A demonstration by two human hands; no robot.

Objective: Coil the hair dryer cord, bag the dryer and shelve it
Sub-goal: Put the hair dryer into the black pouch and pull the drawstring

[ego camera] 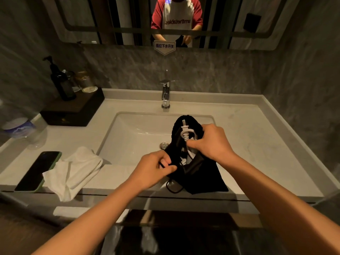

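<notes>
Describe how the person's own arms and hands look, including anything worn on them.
Both forearms are bare to the bottom of the frame. The left hand and right hand wear no gloves, rings, watch or bracelet. In the mirror, short red sleeves end above the elbows.

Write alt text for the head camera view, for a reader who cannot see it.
Over a white bathroom sink, a person's left hand holds open a black bag while the right hand pushes a white hair dryer into it. A phone and white towel lie on the counter to the left.
</notes>
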